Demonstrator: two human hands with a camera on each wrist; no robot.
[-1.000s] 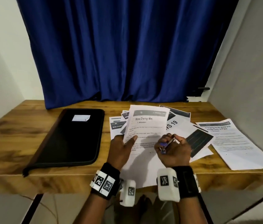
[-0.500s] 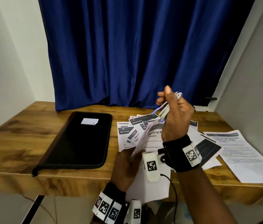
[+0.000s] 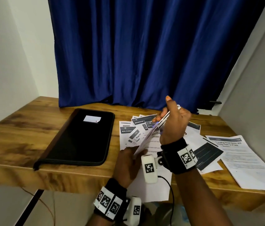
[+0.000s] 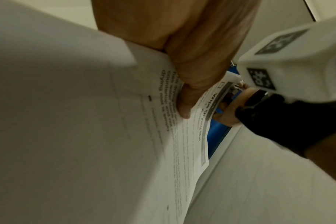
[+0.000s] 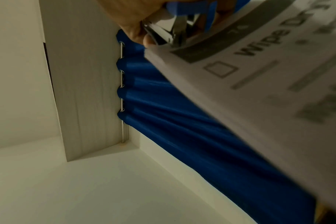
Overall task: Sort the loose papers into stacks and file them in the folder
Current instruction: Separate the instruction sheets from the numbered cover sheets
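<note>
A stapled-looking set of sheets headed "Wipe Drying Mat" is tilted up off the table. My left hand pinches its lower part. My right hand grips a small blue and metal stapler at the sheets' top corner. The black zip folder lies shut at the left, a white label on it. Loose papers marked BALCONY, BEDROOM and KITCHEN fan out behind my hands.
A printed sheet and a dark-printed page lie at the right of the wooden table. Another white sheet overhangs the front edge. A blue curtain hangs behind; walls close both sides.
The sheets, flat on the table a second ago, are lifted and tilted. My right hand has risen with the stapler to their top corner; my left hand has slid down to grip them.
</note>
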